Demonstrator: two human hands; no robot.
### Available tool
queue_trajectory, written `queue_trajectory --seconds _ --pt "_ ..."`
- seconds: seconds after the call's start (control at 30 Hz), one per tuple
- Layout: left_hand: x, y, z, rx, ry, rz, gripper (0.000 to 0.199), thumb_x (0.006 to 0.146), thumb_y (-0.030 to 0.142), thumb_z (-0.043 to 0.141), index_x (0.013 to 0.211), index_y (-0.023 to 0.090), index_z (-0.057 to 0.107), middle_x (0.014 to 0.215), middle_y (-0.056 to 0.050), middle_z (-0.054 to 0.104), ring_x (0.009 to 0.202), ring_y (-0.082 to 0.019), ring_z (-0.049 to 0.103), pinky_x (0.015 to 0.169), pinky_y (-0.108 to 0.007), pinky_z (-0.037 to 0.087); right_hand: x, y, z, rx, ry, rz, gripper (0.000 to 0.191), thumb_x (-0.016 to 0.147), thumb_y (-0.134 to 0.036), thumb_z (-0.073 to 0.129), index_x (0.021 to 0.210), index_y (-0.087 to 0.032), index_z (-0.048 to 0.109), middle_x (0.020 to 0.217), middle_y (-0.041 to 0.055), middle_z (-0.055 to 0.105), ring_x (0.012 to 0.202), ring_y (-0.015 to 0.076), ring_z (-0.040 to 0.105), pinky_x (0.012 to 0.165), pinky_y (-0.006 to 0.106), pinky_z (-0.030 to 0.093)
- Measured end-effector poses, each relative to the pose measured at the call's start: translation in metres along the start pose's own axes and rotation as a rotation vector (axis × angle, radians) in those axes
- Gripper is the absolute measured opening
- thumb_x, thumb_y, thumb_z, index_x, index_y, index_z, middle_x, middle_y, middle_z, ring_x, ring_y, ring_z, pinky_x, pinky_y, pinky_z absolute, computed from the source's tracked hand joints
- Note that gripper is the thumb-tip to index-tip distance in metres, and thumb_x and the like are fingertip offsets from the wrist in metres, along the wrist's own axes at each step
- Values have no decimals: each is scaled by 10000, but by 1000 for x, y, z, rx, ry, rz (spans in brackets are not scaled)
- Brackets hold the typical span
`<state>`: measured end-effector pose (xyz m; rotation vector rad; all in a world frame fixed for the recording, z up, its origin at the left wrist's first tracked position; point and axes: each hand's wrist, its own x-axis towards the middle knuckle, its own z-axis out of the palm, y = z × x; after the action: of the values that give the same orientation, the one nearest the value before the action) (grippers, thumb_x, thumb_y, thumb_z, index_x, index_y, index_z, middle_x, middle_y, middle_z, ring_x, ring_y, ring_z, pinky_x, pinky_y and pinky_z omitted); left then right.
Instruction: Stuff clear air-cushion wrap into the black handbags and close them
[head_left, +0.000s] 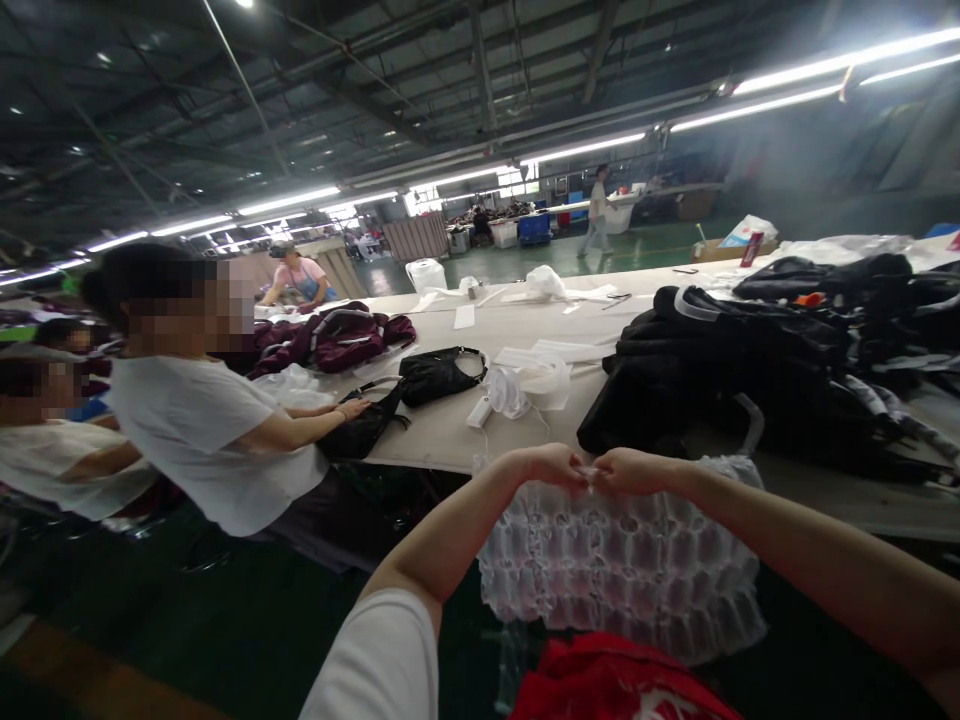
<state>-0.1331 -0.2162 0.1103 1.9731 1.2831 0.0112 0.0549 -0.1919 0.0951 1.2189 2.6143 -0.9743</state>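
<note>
A sheet of clear air-bubble wrap point(622, 560) hangs in front of me at the table's near edge. My left hand point(555, 466) and my right hand point(628, 470) pinch its top edge side by side, with fingers closed and almost touching. The lower part of the sheet drops below the tabletop, close to a red cloth point(615, 680) at my waist. Just beyond my hands, to the right, lies a large heap of black bags point(660, 360). A white roll of thin material point(507, 392) rests on the table past my left hand.
The long pale table point(442, 440) runs across the view. To the left, a co-worker in a white shirt point(202, 430) touches a black handbag point(360, 425); another black handbag point(435, 375) lies beside it. Maroon bags point(337, 335) are piled farther back. A red can-like object point(751, 250) stands far right.
</note>
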Motion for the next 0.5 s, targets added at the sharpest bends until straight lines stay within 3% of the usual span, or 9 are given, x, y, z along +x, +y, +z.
queue_trajectory --seconds 0.13,0.23,0.33,0.5 --pt "-19 4 6 247 91 81 207 855 306 525 784 198 687 547 44 530 519 -94 427 530 -222 294 -5 -7 4 35 15 -11 321 848 -395 465 742 -152 646 648 31 622 517 111 513 453 203 310" --pt "-31 -4 5 269 188 139 208 852 298 522 735 203 666 520 48 497 494 -90 398 516 -215 287 -14 -12 -3 87 30 -2 334 853 -436 472 724 -161 610 627 15 592 482 94 478 431 196 293" --pt "-43 -29 -6 116 365 179 277 868 339 492 684 179 624 512 45 471 459 -86 383 485 -211 293 -21 -2 -19 172 181 28 365 830 -490 491 695 -158 557 624 13 564 498 91 462 447 195 313" --pt "-44 -71 -22 -328 702 156 412 917 478 373 794 156 599 574 27 508 424 -81 389 448 -210 328 -44 44 -43 439 558 179 536 815 -661 401 810 -157 586 653 45 566 499 124 479 479 247 386"
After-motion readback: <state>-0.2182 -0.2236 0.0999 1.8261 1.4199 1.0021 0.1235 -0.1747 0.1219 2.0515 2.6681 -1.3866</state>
